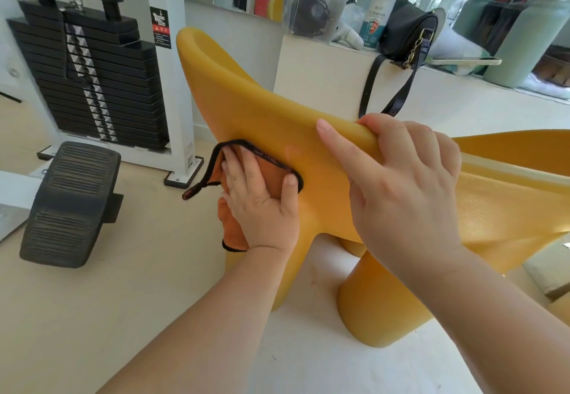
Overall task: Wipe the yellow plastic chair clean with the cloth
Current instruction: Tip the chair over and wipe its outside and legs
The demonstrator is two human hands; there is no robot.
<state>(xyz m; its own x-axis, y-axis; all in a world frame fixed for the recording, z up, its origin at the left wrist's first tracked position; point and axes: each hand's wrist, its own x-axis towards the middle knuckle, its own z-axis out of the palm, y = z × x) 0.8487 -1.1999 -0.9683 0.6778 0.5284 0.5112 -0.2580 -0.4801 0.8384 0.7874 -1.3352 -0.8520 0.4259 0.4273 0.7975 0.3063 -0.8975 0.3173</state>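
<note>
Pressing orange cloth (pixel 233 227) on yellow chair (pixel 277 109) at nine o'clock, left grip (pixel 262 205) released; right grip (pixel 404 183) clasps its rim

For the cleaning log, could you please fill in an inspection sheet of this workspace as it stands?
Surface: pale floor under the chair.
Job's things: yellow chair; orange cloth flat against its side.
Clutter: black handbag, spray bottles and clear box on the white ledge.
Grippers: left hand presses the cloth on the chair; right hand grips the chair's rim.
Cables: nothing seen.
Surroundings: weight stack, black footplate.
</note>
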